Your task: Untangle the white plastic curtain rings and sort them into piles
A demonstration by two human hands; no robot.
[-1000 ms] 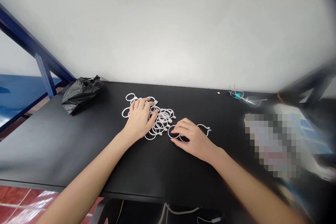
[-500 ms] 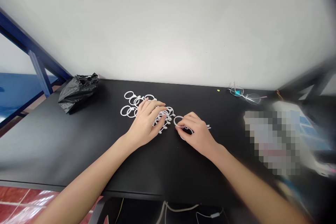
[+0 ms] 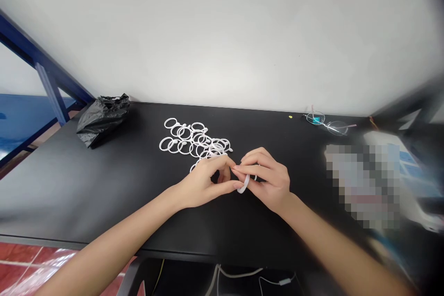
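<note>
A white plastic curtain ring [image 3: 244,184] is held just above the black table, between both hands. My left hand [image 3: 204,180] pinches its near side with thumb and index finger. My right hand [image 3: 268,175] is closed around it from the right, its fingertips meeting those of my left hand. Part of another white curve shows between the right fingers; whether it is a second ring I cannot tell. To the left and behind lies a loose pile of curtain rings [image 3: 197,137] with small tabs, overlapping one another; my left hand hides its near edge.
A crumpled black plastic bag [image 3: 104,120] lies at the back left of the black table [image 3: 145,222]. At the back right are eyeglasses [image 3: 325,125] and a small yellow bit [image 3: 290,116]. A blurred white-and-blue object [image 3: 405,162] lies at the right. Cables [image 3: 239,276] hang below the front edge.
My left hand has left the pile, moved right and towards me, and taken hold of the ring at my right hand. The ring has turned to a steeper tilt.
</note>
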